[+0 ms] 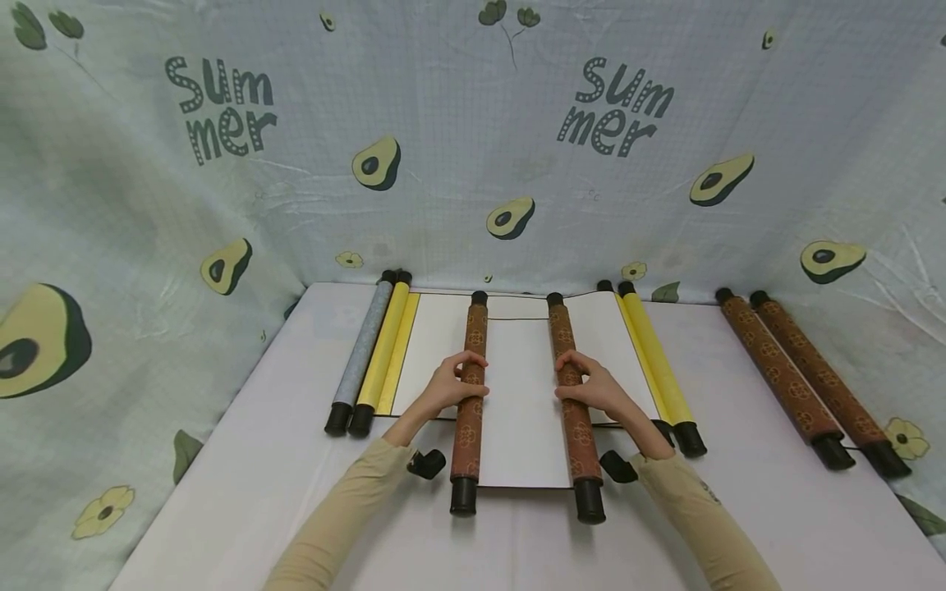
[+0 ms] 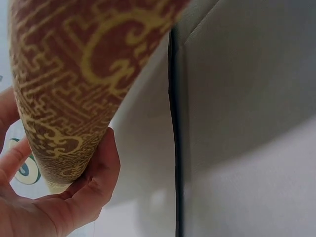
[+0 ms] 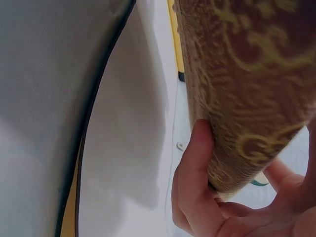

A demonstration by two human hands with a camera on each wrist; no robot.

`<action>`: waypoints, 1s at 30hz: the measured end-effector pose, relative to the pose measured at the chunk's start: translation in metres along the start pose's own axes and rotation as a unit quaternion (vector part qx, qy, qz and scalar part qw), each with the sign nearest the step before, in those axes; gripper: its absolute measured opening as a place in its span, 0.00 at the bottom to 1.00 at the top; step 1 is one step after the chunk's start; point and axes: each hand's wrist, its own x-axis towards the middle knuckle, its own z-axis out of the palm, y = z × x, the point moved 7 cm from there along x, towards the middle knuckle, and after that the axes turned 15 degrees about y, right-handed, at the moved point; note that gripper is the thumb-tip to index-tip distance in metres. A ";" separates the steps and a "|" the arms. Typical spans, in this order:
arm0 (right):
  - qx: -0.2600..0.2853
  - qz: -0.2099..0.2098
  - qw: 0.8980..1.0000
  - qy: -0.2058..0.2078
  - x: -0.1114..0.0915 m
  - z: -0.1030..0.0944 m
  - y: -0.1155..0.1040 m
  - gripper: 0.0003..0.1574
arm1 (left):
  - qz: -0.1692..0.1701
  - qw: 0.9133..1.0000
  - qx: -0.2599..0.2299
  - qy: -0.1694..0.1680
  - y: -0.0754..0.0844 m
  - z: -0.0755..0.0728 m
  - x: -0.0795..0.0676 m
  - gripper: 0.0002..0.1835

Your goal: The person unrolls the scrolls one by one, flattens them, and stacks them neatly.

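A brown patterned scroll lies partly unrolled in the middle, its white sheet (image 1: 523, 410) stretched between two rolls with black end knobs. My left hand (image 1: 447, 386) grips the left roll (image 1: 467, 439), thumb and fingers on opposite sides of it. Around the right roll (image 1: 580, 443) curls my right hand (image 1: 594, 387) at about the same height. The left wrist view shows the roll's gold-on-brown pattern (image 2: 64, 98) close up, tilted above the hand. In the right wrist view the other roll (image 3: 247, 98) rests between thumb and fingers.
Beneath the brown scroll lies a wider open scroll, with a yellow roll (image 1: 388, 341) at left and another yellow roll (image 1: 658, 357) at right. A grey-blue roll (image 1: 362, 349) lies leftmost. Two brown rolls (image 1: 772, 361) lie at far right. A printed cloth (image 1: 443, 107) hangs behind the table.
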 end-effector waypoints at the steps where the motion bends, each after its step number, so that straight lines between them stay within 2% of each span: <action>1: -0.001 0.003 1.000 0.000 0.000 0.000 0.001 0.21 | 0.000 1.000 -0.001 0.001 0.000 0.000 0.000 0.20; 5: -0.001 0.015 1.000 -0.002 -0.001 -0.003 0.002 0.20 | -0.005 1.000 -0.003 0.002 -0.003 -0.001 0.000 0.20; 9: -0.004 0.010 1.000 0.005 -0.002 -0.005 0.000 0.18 | -0.005 1.000 -0.009 -0.008 -0.002 -0.001 -0.001 0.19; 16: -0.013 -0.009 1.000 0.010 -0.002 -0.008 -0.002 0.14 | 0.002 1.000 -0.003 -0.021 0.019 -0.006 -0.014 0.17; 21: -0.013 -0.015 1.000 0.016 -0.001 -0.009 -0.002 0.13 | 0.018 1.000 0.012 -0.013 0.033 -0.008 -0.021 0.17; 30: -0.013 -0.034 0.999 0.021 -0.002 -0.011 -0.008 0.16 | 0.029 0.999 0.025 0.003 0.037 -0.011 -0.019 0.17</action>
